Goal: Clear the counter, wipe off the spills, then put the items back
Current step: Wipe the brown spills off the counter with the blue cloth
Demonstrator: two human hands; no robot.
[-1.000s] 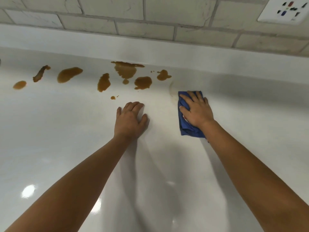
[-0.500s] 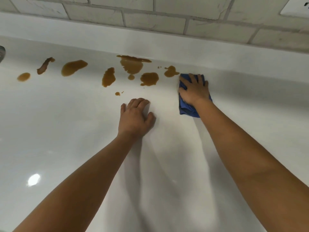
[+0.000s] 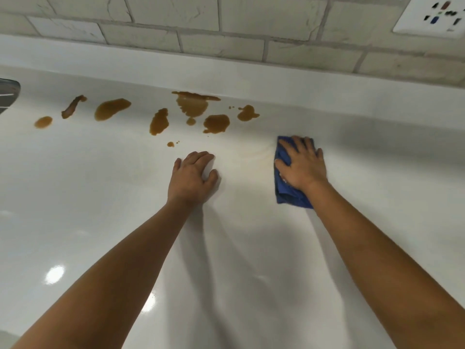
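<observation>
Several brown spills (image 3: 193, 105) lie in a row along the back of the white counter (image 3: 105, 197). My right hand (image 3: 302, 165) presses flat on a folded blue cloth (image 3: 284, 192), to the right of the spills and below the rightmost one (image 3: 247, 113). A faint yellowish smear (image 3: 256, 154) shows on the counter just left of the cloth. My left hand (image 3: 192, 176) rests palm down on the bare counter, fingers slightly curled, holding nothing, below the middle spills.
A tiled wall (image 3: 226, 26) with a raised white ledge (image 3: 276, 81) runs behind the counter. A white wall socket (image 3: 432, 16) is at the top right. The edge of a grey object (image 3: 8, 95) shows at the far left.
My right hand slid the blue cloth up toward the rightmost spill, then pulled it back toward me. My left hand stayed in place.
</observation>
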